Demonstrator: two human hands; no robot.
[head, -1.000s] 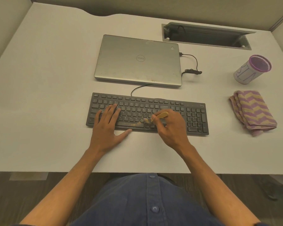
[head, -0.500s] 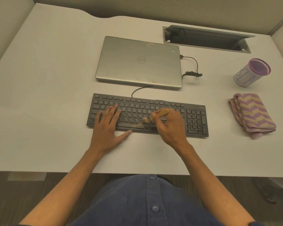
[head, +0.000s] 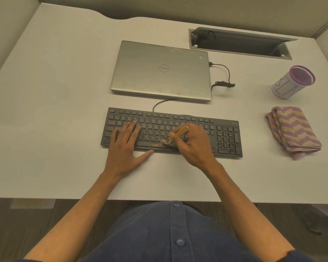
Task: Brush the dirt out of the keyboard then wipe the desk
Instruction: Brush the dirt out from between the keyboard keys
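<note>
A black keyboard (head: 223,137) lies across the middle of the white desk (head: 55,91). My left hand (head: 125,146) rests flat on its left half, fingers spread, thumb on the desk in front. My right hand (head: 192,146) grips a small brush with a yellow wooden handle (head: 180,132); its bristles touch the keys just above the space bar. Brownish dirt crumbs (head: 155,145) lie on the space bar left of the bristles. A folded purple and tan zigzag cloth (head: 293,131) sits on the desk to the keyboard's right.
A shut silver laptop (head: 161,70) lies behind the keyboard, with a black cable (head: 225,76) plugged in on its right. A purple-rimmed white cup (head: 293,82) stands at the far right. A cable slot (head: 239,43) opens in the desk's back right.
The brush tip has shifted slightly along the bottom key rows near the crumbs. My left hand has stayed in place on the keyboard.
</note>
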